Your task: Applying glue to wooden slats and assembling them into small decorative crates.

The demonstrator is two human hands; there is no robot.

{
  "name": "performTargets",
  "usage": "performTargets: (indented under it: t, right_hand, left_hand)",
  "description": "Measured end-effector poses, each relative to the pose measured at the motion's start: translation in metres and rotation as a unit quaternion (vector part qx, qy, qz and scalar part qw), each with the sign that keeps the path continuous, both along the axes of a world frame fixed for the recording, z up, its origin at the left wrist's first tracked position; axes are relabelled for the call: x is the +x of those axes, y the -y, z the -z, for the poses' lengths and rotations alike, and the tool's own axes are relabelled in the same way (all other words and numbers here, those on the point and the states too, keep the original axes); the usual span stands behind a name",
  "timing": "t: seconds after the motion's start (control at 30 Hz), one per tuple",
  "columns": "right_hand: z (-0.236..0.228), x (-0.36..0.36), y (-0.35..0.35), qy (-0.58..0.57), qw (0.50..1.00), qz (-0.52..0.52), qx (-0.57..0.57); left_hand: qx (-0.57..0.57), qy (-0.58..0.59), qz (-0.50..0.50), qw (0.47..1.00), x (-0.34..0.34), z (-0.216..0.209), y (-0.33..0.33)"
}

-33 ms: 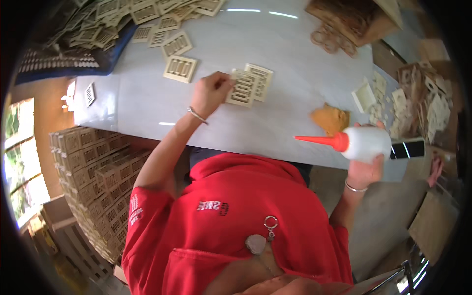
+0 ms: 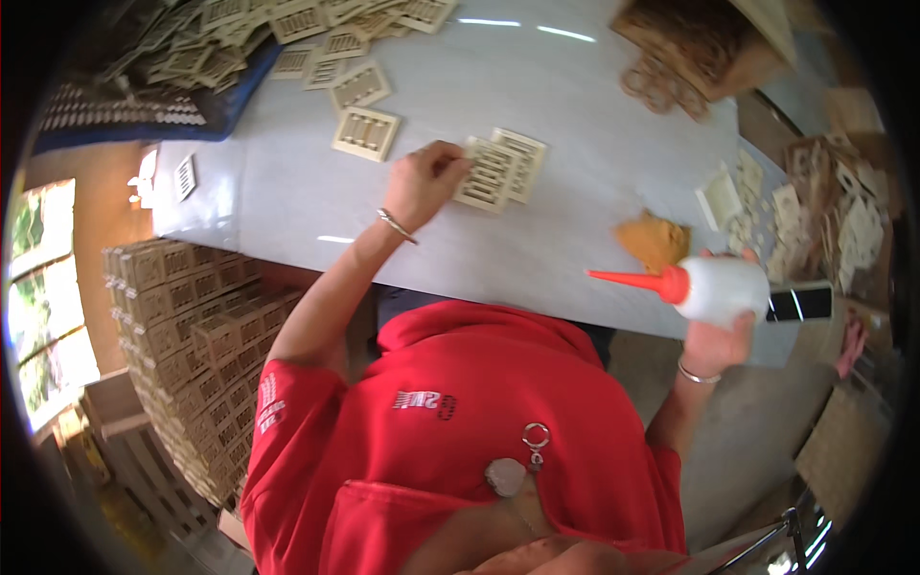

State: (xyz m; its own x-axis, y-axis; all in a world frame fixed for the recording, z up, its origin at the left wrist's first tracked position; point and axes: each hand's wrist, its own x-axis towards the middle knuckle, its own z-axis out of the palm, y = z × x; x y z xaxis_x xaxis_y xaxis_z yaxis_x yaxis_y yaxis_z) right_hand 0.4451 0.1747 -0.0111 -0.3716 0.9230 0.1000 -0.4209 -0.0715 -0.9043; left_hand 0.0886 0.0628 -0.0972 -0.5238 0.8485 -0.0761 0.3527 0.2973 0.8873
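Observation:
My left hand (image 2: 422, 184) pinches the left edge of a cream slotted wooden panel (image 2: 484, 177) on the table. That panel overlaps a second slotted panel (image 2: 525, 165), whose right side sticks out from behind it. Over the table's near right edge, my right hand (image 2: 721, 335) is wrapped around a white squeeze bottle (image 2: 725, 289). The bottle lies sideways, with its long red nozzle (image 2: 628, 279) pointing left. Part of my right hand is hidden behind the bottle. A crumpled orange-brown cloth (image 2: 654, 240) rests just beyond the nozzle.
Loose slotted panels (image 2: 366, 132) trail from a heaped blue-rimmed crate (image 2: 225, 120) at the far left. A box of brown rings (image 2: 704, 48) stands far right. Small pale pieces (image 2: 743, 225), a shallow tray (image 2: 719, 198) and a phone (image 2: 800, 304) lie right. Stacked panels (image 2: 182, 335) stand lower left.
The whole view has shifted slightly, so the table and things on it appear a little further right. Both hands keep the same holds.

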Motion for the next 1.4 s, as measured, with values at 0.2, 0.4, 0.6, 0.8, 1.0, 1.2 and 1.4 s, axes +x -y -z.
performTargets:
  t: [0.2,0.4,0.6,0.8,1.0,1.2,1.4]
  right_hand:
    - [0.001,0.005,-0.005,0.030,0.999,0.033,-0.025]
    - [0.004,-0.008,-0.008,0.021,0.999,0.024,-0.040]
    - [0.003,-0.015,-0.003,0.016,1.000,0.002,-0.022]
    - [0.000,-0.016,0.005,0.014,0.999,-0.002,-0.029]
    - [-0.013,-0.021,0.016,0.052,0.998,0.030,0.009]
    - [-0.036,-0.048,0.020,0.108,0.984,0.023,0.139]
    - [-0.049,-0.060,0.024,0.125,0.978,0.011,0.164]
  left_hand:
    - [0.029,-0.366,0.142,0.919,-0.078,-0.020,0.017]
    - [-0.149,-0.459,0.254,0.838,-0.127,-0.037,0.019]
    - [-0.157,-0.449,0.261,0.840,-0.133,-0.043,0.019]
    - [-0.113,-0.429,0.204,0.873,-0.117,-0.041,0.038]
    - [-0.019,0.018,0.000,1.000,-0.045,-0.069,0.061]
    - [-0.008,0.237,0.014,0.971,0.034,-0.108,0.053]
    - [-0.004,0.309,0.026,0.951,0.062,-0.118,0.046]
